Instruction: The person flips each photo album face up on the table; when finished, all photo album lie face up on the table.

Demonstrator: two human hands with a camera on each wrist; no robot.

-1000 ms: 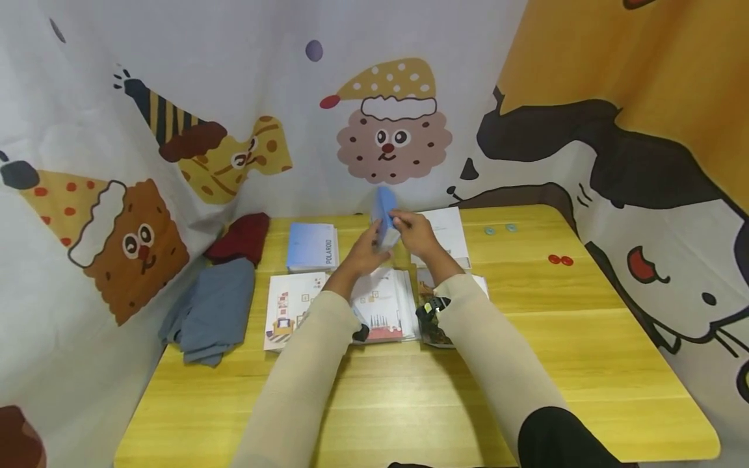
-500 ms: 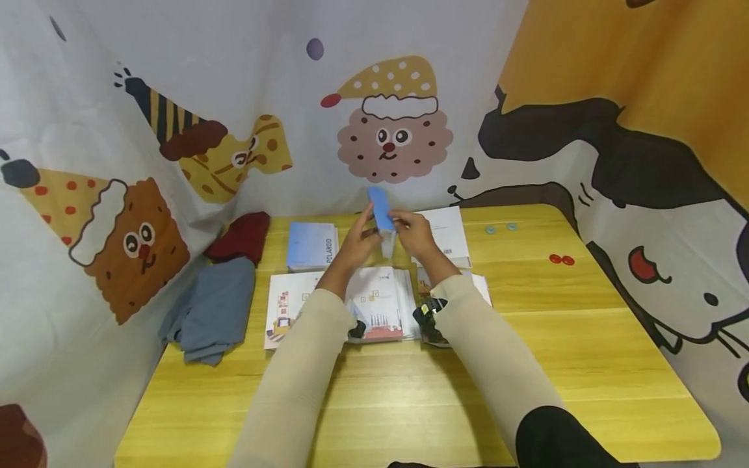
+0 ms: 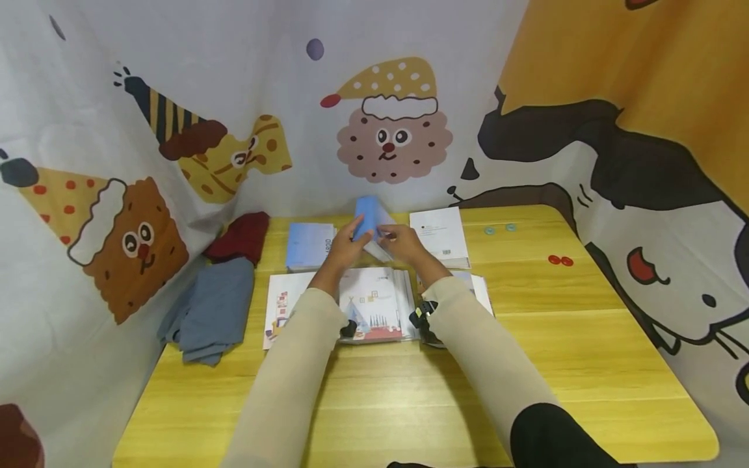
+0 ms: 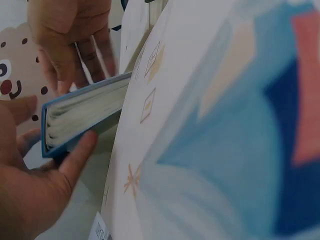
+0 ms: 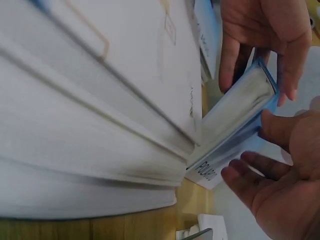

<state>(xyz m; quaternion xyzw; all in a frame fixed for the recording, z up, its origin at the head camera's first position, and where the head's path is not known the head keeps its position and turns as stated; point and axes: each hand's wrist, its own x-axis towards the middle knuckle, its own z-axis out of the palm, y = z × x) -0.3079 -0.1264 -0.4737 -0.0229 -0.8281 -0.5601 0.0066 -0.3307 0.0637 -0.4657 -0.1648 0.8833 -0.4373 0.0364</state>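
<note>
A blue-and-white photo album (image 3: 366,214), marked POLAROID, stands raised and tilted at the table's far edge. My left hand (image 3: 344,250) grips its blue spine side, thumb on one cover and fingers round the other. My right hand (image 3: 402,244) is at the album's right side; the right wrist view shows its thumb touching the cover and its fingers loosely spread. Pale page edges of the album (image 4: 85,107) show in the left wrist view. A second POLAROID album (image 3: 310,246) lies left of the hands, and a white-covered book (image 3: 439,231) lies to the right.
Illustrated white albums (image 3: 374,302) lie in a near row, partly under my forearms. A folded grey-blue cloth (image 3: 216,309) and a dark red cloth (image 3: 242,237) sit at the left. Red buttons (image 3: 560,260) and pale blue buttons (image 3: 500,229) lie at the right. A printed curtain (image 3: 263,78) hangs behind.
The held album has shifted left and turned, so its right-hand side now faces more toward me. Both hands have moved slightly left with it, uncovering the white book on the right.
</note>
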